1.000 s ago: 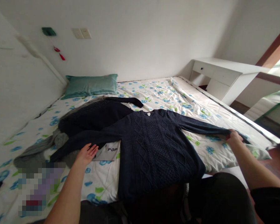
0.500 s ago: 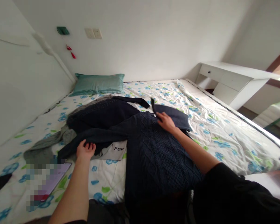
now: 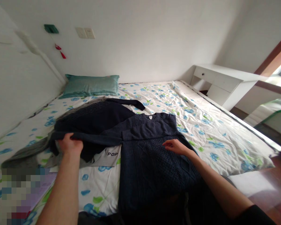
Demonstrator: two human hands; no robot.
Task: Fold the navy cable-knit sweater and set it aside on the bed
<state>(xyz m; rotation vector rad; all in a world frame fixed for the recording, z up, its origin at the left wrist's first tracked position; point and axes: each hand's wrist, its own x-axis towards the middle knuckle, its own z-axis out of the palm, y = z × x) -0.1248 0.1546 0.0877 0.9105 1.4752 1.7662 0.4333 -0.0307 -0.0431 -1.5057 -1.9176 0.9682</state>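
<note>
A navy cable-knit sweater (image 3: pixel 152 165) lies spread on the bed, its neckline and white label facing away from me. One of its sleeves is folded flat across the chest. My left hand (image 3: pixel 70 144) is closed around the other sleeve, which stretches out to the left. Over the sweater's body is my right hand (image 3: pixel 174 147), fingers loosely bent and holding nothing. Beneath and behind the stretched sleeve lies a dark sweater with grey parts (image 3: pixel 96 117). A grey piece printed "POP" (image 3: pixel 107 157) shows partly under the sleeve.
The bed has a floral sheet (image 3: pixel 215 142). A green pillow (image 3: pixel 91 86) lies at the back left, against the wall. To the right stands a white desk (image 3: pixel 222 82). A purple flat item (image 3: pixel 43 187), partly pixelated, lies at the lower left.
The right-hand sleeve has come down across the sweater's chest, and my right hand has let go of it. My left hand has taken hold of the other sleeve and raised it slightly.
</note>
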